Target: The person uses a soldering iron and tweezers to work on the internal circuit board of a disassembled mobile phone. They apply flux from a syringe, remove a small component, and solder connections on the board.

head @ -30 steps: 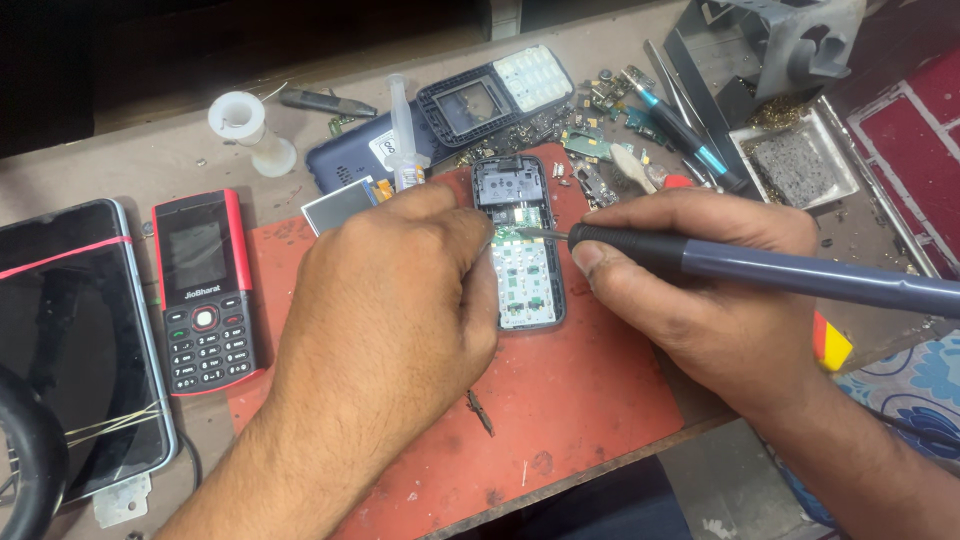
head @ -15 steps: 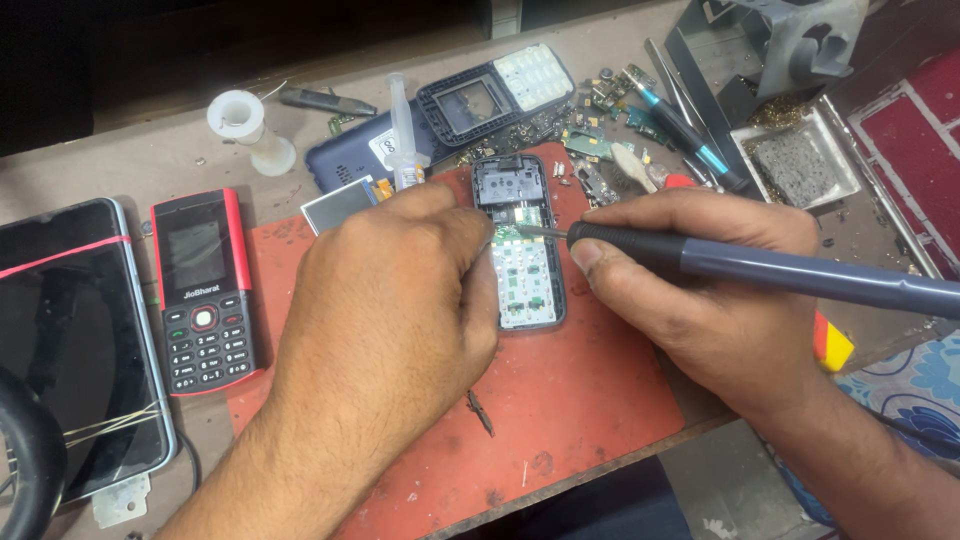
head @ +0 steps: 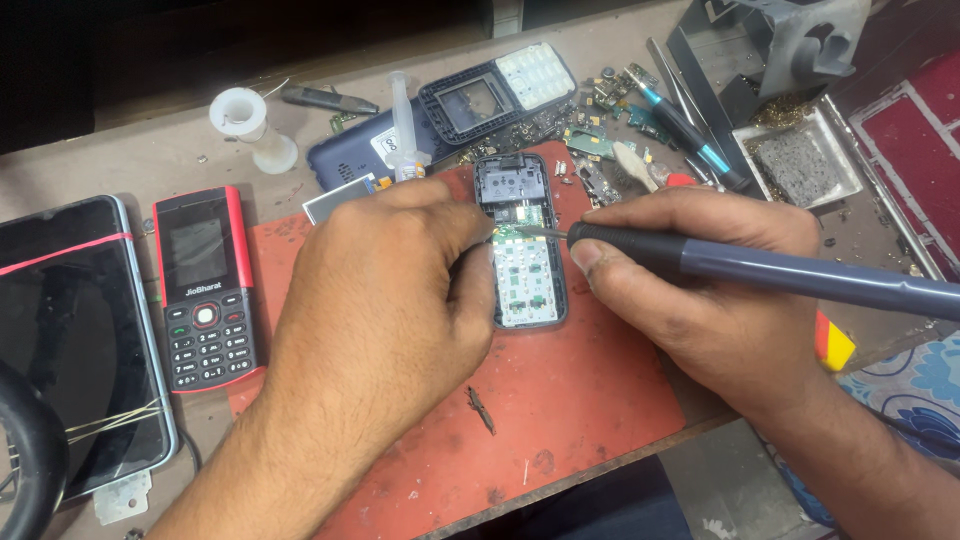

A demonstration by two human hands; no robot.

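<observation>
Head view: your left hand (head: 385, 300) lay knuckles-up on the red mat (head: 560, 400), fingers curled against the left edge of the opened phone (head: 522, 245) to steady it; whatever sat under the fingertips was hidden. Your right hand (head: 700, 290) was wrapped in a pen grip around 1 dark soldering iron (head: 780, 272), its tip touching the circuit board near the top of the exposed keypad contacts. The opened phone sat on the mat between both hands, long axis pointing away from you.

Counts: 1 intact red and black keypad phone (head: 205, 290) left of the mat, 1 dark tablet (head: 65, 340) with a red band beyond it at the far left. 1 syringe (head: 404, 130) lay on a blue phone back cover (head: 360, 155), beside 1 front frame with white keypad (head: 505, 90). 1 white spool (head: 250, 125) stood at the bench's rear left. 1 metal tray (head: 800, 165) sat right rear, loose parts scattered near it. Your left hand blocked the phone's left edge.
</observation>
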